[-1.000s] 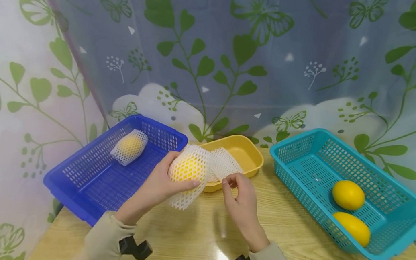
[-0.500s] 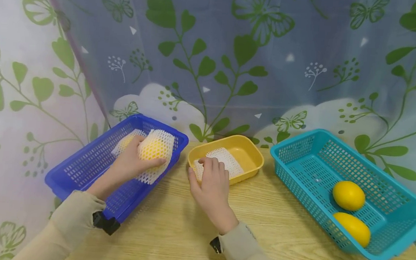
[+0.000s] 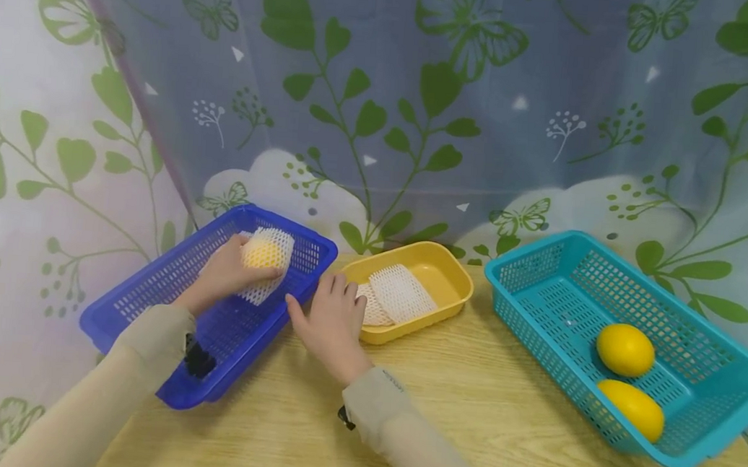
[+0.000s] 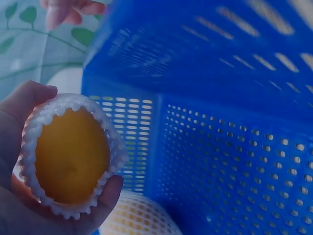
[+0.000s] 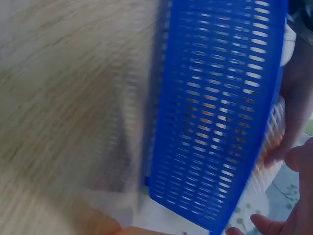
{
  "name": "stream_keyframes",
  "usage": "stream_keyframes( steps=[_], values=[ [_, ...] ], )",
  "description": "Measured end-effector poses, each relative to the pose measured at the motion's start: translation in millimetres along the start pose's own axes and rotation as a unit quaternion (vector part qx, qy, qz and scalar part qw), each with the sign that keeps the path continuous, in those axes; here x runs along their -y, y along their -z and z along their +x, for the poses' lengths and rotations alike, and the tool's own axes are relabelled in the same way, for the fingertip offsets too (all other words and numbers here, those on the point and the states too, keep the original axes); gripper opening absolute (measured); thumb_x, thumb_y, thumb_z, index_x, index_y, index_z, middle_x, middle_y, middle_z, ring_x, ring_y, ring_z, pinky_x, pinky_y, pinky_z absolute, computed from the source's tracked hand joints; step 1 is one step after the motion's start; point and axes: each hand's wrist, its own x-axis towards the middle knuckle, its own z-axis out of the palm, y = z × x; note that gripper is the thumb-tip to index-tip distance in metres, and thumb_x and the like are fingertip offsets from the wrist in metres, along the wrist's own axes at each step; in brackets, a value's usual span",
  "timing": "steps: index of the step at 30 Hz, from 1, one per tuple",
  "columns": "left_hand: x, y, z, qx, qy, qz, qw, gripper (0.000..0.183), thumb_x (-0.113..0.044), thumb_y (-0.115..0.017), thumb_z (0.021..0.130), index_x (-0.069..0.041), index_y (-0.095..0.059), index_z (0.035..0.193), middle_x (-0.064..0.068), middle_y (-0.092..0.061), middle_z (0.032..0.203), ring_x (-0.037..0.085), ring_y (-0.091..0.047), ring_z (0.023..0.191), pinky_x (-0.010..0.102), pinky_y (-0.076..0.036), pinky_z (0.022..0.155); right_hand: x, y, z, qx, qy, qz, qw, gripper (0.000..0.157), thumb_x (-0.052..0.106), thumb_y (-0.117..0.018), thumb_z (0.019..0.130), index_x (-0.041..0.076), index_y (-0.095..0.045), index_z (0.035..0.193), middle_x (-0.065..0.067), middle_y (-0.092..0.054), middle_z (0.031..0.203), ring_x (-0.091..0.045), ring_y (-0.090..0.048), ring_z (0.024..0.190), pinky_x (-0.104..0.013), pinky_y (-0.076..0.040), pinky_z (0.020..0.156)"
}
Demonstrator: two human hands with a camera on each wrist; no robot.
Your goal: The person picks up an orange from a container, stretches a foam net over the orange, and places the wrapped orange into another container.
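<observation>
My left hand [image 3: 223, 273] grips a yellow oval fruit [image 3: 263, 255] in a white foam net, inside the blue basket [image 3: 171, 386]. In the left wrist view, the net's scalloped opening shows bare fruit [image 4: 73, 152], with the thumb and fingers around the net. Below it in the basket lies another netted fruit [image 4: 139, 218], mostly hidden by my left hand in the head view. My right hand [image 3: 333, 326] is at the blue basket's right rim, fingers loosely bent and holding nothing; whether it touches the rim I cannot tell.
A yellow tray [image 3: 451, 282] with white foam nets [image 3: 402, 293] stands at the middle back of the wooden table [image 3: 466, 406]. On the right, a turquoise basket [image 3: 535, 346] holds two bare yellow fruits [image 3: 625, 350]. A patterned curtain [image 3: 382, 118] hangs behind.
My left hand has carried the netted fruit leftward from above the table into the blue basket. My right hand has gone from the yellow tray's nets left to the blue basket's rim.
</observation>
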Motion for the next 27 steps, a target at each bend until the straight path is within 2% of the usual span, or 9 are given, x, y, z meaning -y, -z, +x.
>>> stream_keyframes(
  steps=[3, 6, 9, 13, 20, 27],
  values=[
    [8.6, -6.0, 11.4, 0.012, 0.003, 0.021, 0.9997, 0.104, -0.055, -0.076, 0.079, 0.011, -0.027, 0.145, 0.034, -0.049, 0.131, 0.044, -0.054, 0.112, 0.055, -0.047, 0.093, 4.7, -8.4, 4.3, 0.019, -0.001, -0.018, 1.0, 0.076, 0.069, -0.031, 0.096, 0.004, -0.043, 0.136, -0.012, -0.048, 0.127, -0.03, -0.047, 0.107, -0.043, -0.039, 0.084],
    [15.2, -13.9, 19.1, 0.039, 0.008, 0.033, 0.9987, 0.108, -0.055, -0.074, 0.081, 0.011, -0.02, 0.148, 0.038, -0.04, 0.141, 0.05, -0.046, 0.124, 0.06, -0.041, 0.101, 7.1, -15.3, 6.2, 0.028, 0.005, -0.032, 0.999, 0.071, 0.067, -0.03, 0.097, 0.007, -0.046, 0.132, -0.012, -0.047, 0.134, -0.03, -0.047, 0.111, -0.045, -0.039, 0.087],
    [19.4, -22.4, 23.8, 0.065, 0.004, 0.041, 0.997, 0.111, -0.053, -0.073, 0.082, 0.014, -0.015, 0.149, 0.042, -0.031, 0.146, 0.054, -0.038, 0.131, 0.062, -0.035, 0.105, 7.8, -19.8, 6.8, 0.031, 0.009, -0.041, 0.999, 0.064, 0.065, -0.03, 0.098, 0.01, -0.048, 0.125, -0.011, -0.048, 0.133, -0.03, -0.046, 0.111, -0.046, -0.038, 0.088],
    [19.2, -29.8, 26.1, 0.088, 0.0, 0.049, 0.9949, 0.11, -0.049, -0.073, 0.083, 0.016, -0.013, 0.149, 0.043, -0.027, 0.147, 0.056, -0.034, 0.133, 0.063, -0.033, 0.106, 7.7, -22.3, 6.6, 0.023, 0.015, -0.045, 0.999, 0.059, 0.064, -0.03, 0.098, 0.012, -0.049, 0.119, -0.011, -0.049, 0.129, -0.03, -0.047, 0.108, -0.045, -0.037, 0.086],
    [18.4, -36.8, 27.1, 0.101, 0.001, 0.068, 0.9926, 0.107, -0.044, -0.072, 0.085, 0.018, -0.011, 0.148, 0.042, -0.022, 0.15, 0.056, -0.029, 0.135, 0.062, -0.03, 0.109, 6.6, -23.6, 6.0, 0.013, 0.029, -0.066, 0.997, 0.059, 0.065, -0.028, 0.098, 0.013, -0.05, 0.115, -0.01, -0.051, 0.121, -0.029, -0.048, 0.103, -0.044, -0.038, 0.085],
    [21.4, -43.1, 26.4, 0.108, 0.007, 0.079, 0.991, 0.109, -0.042, -0.071, 0.086, 0.017, -0.004, 0.15, 0.041, -0.02, 0.151, 0.055, -0.027, 0.137, 0.062, -0.029, 0.109, 5.1, -23.8, 5.0, 0.02, 0.031, -0.066, 0.997, 0.059, 0.064, -0.027, 0.099, 0.012, -0.05, 0.115, -0.01, -0.051, 0.123, -0.029, -0.048, 0.105, -0.045, -0.038, 0.085]
  ],
)
